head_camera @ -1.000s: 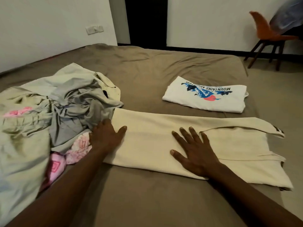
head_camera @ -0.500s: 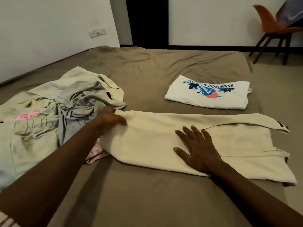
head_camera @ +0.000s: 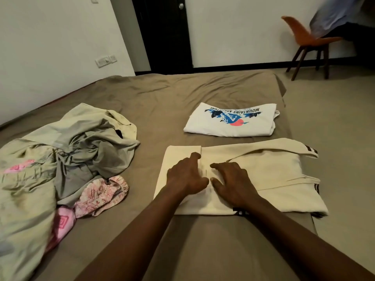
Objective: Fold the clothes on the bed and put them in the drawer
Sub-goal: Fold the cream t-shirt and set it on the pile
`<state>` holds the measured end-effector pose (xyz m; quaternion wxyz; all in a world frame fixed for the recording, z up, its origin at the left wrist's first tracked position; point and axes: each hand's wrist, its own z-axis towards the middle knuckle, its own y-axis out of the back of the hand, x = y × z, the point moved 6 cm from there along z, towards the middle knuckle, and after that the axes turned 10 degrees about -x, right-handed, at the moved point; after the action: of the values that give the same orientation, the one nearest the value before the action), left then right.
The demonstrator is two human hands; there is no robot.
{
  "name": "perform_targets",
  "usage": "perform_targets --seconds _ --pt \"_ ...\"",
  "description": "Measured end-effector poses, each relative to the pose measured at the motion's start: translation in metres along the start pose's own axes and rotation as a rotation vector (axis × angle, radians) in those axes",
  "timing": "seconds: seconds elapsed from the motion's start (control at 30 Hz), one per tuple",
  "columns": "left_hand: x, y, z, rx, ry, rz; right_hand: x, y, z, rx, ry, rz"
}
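The cream garment lies near the right edge of the bed, its left end folded over. The left hand rests on that flap with bent fingers (whether they pinch the cloth, I cannot tell). The right hand presses down just beside it, fingers spread.

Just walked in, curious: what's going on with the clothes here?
A person is folding clothes on the bed. The left hand and right hand rest on a cream garment whose left end lies folded over. A folded T-shirt lies behind it; an unfolded pile waits at the left.
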<state>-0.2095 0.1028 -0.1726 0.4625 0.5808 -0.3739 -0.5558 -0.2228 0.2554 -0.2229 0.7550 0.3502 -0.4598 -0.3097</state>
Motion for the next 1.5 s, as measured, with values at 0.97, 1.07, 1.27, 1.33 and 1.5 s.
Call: perform_targets --seconds 0.97,1.07,1.27,1.33,1.5 --pt "0.133 -0.008 -0.043 -0.277 0.499 -0.300 0.020 -0.005 -0.011 -0.048 0.397 -0.140" --pt "0.135 -0.003 -0.028 -0.133 0.579 -0.601 0.018 -0.006 -0.010 -0.036 0.371 -0.133" --pt "0.119 0.010 -0.017 0.017 0.634 -0.949 0.022 0.010 -0.018 0.016 0.280 -0.102" --pt "0.127 0.020 -0.017 -0.003 0.652 -1.014 0.031 0.011 -0.031 0.101 0.269 -0.078" --pt "0.159 0.049 -0.026 -0.055 0.667 -0.950 0.071 -0.011 -0.063 0.310 0.309 -0.083"
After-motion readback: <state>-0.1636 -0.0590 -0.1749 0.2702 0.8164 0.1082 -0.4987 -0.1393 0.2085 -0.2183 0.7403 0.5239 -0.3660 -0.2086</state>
